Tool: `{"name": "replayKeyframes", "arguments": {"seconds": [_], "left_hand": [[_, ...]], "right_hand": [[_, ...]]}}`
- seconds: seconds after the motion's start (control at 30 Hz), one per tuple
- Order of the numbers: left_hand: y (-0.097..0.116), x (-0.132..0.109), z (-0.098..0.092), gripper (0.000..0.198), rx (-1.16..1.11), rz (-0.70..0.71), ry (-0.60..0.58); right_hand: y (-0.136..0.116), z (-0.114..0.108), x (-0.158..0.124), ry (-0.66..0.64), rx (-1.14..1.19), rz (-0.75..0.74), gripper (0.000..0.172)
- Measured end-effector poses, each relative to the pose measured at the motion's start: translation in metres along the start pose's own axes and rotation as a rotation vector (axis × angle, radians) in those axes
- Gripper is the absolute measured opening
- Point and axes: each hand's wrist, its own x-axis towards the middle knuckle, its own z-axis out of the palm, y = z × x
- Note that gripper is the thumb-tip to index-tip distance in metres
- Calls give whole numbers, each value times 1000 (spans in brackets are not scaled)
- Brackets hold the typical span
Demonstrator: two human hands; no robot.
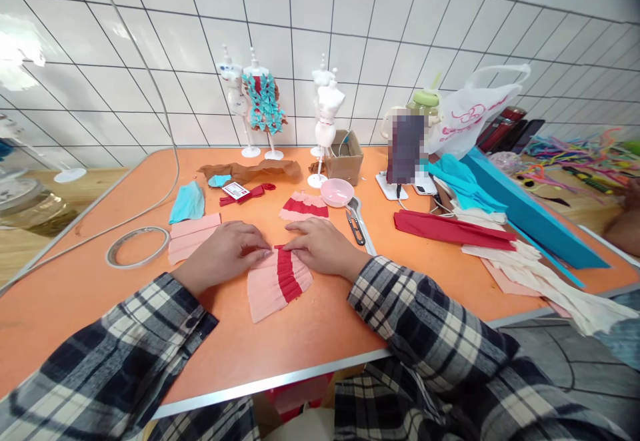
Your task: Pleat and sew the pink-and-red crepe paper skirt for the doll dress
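Two pleated pieces: far piece (303, 205), near piece (277, 281). Left hand (225, 251), right hand (323, 247) pinch near piece's top; red stripe (286, 273) points away.

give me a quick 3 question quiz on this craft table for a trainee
1. True or false: the left hand and the right hand both touch the pleated pink paper piece with a red band.
2. What lies on the orange table to the left of the left hand?
A. a ring-shaped roll of tape
B. a hammer
C. a glass cup
3. Fill in: the small white dress form by the tiled wall is covered in ___ bows.

Key: 1 true; 2 A; 3 teal
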Motion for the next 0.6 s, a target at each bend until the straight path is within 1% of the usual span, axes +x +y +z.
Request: {"name": "replayKeyframes", "arguments": {"seconds": [0.1,0.13,0.2,0.27,0.37,0.4,0.43,0.5,0.6], "left_hand": [[-2,-1,0,38,12,8,20],[-3,-1,0,39,-2,7,31],[-4,-2,-2,40,-32,-11,65],[-5,-3,-4,38,-37,-56,105],[-4,-4,-8,35,-27,-139,153],[-3,-4,-8,35,-32,-159,174],[-2,-4,-9,36,-40,-177,197],[2,-3,-10,37,-64,-199,231],[5,-3,-10,38,-90,-208,256]], "right_hand": [[2,-7,1,49,42,-11,30],[4,-13,0,69,60,4,31],[13,-30,-4,94,94,83,31],[25,-53,-13,68,119,227,25],[49,-88,-35,-41,90,506,20],[56,-97,-44,-76,64,602,19],[64,-103,-52,-91,48,647,20],[77,-108,-65,-123,38,684,19],[87,-102,-73,-140,11,698,14]]}}
